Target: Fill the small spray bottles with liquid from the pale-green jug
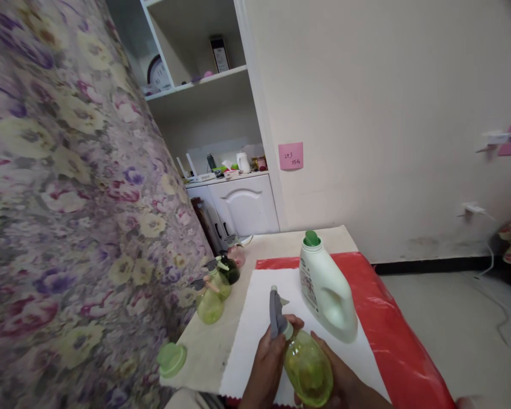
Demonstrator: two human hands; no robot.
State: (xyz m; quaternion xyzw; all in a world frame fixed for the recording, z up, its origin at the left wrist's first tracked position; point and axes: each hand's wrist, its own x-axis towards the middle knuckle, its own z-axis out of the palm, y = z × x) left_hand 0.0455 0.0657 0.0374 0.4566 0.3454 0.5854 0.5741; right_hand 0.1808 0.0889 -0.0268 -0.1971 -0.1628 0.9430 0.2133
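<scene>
One spray bottle (308, 366), left hand (269, 353) at neck (288, 330), right (337, 370) on body (310, 376)

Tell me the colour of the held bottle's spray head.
The spray head is mostly grey, seen in the head view.

The bottle (309, 369) looks like clear plastic, glossy and see-through; its trigger (275, 309) is opaque, duller plastic. The jug (330, 292) is smooth, opaque plastic with a soft sheen, and the cap (171, 360) looks like translucent plastic. The red sheet (402, 341) is shiny and creased, like plastic film, while the white sheet (255, 318) lies matt. The curtain (68, 199) is printed cloth, matt; the note (290, 156) is matt paper. The cupboard door (247, 204) has a smooth, pale finish, the wall (366, 113) a flat, matt one.
</scene>
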